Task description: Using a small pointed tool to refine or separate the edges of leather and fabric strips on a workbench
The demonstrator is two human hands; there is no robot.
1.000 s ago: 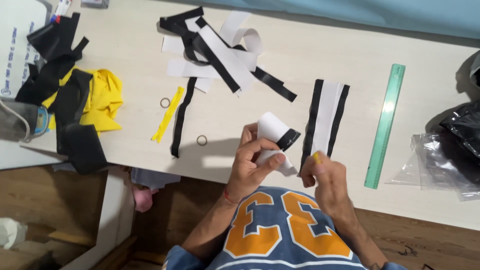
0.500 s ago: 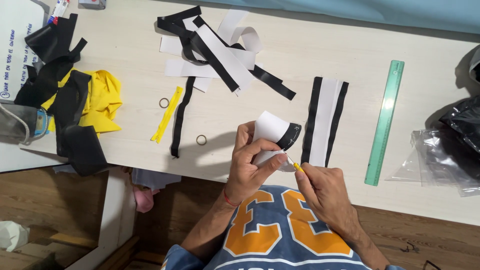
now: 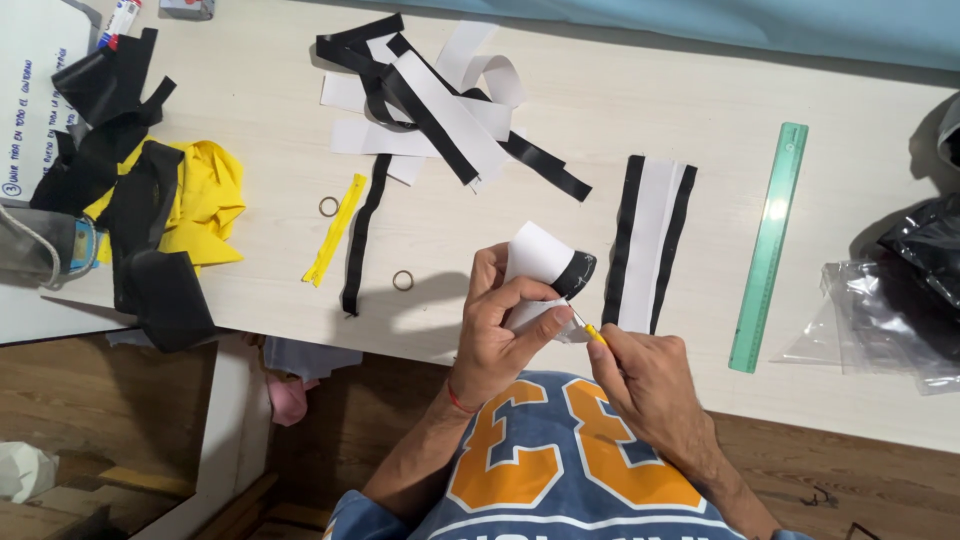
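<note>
My left hand (image 3: pixel 500 325) grips a folded white strip with a black edge (image 3: pixel 545 262) just over the near edge of the table (image 3: pixel 250 270). My right hand (image 3: pixel 640 370) pinches a small yellow-tipped pin (image 3: pixel 592 331) whose point touches the strip's lower fold. Beside the hands on the right lies a white panel with two black side bands (image 3: pixel 650 240).
A pile of black and white strips (image 3: pixel 440 110) lies at the back. A yellow zipper (image 3: pixel 335 228), a black strip (image 3: pixel 362 235) and two rings (image 3: pixel 403 280) lie left. Yellow and black fabric (image 3: pixel 150 210) is far left; a green ruler (image 3: pixel 768 245) and plastic bags (image 3: pixel 890 310) right.
My right hand has moved left and brought the yellow-tipped pin against the strip held in my left hand. The left hand has stayed on the strip.
</note>
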